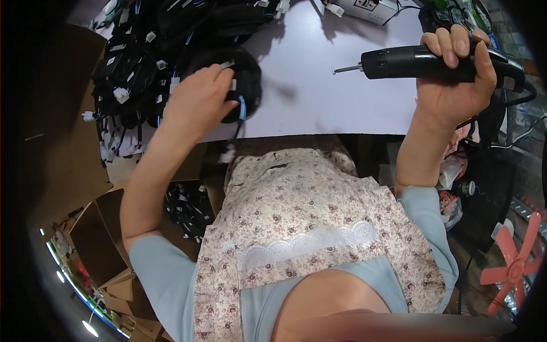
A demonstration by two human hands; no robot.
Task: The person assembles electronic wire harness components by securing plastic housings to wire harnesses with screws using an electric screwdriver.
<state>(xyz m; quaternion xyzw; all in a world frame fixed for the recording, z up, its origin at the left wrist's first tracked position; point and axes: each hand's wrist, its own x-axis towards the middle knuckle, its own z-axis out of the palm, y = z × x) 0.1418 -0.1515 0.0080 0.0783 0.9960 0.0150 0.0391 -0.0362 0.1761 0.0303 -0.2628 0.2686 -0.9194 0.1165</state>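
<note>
My right hand is wrapped around a black electric screwdriver, held up over the right part of the table. Its thin bit points left, and a small screw seems to sit at the tip. My left hand is at a round black part lying on the table, fingers drawn together at a small pale strip on its upper side. A short cable with a blue sleeve runs from that part over the front edge, ending in a white connector.
Many black parts with wires and white connectors are heaped at the table's left. A white box stands at the back of the white table. Cardboard boxes lie to the left, and a pink fan is at the lower right.
</note>
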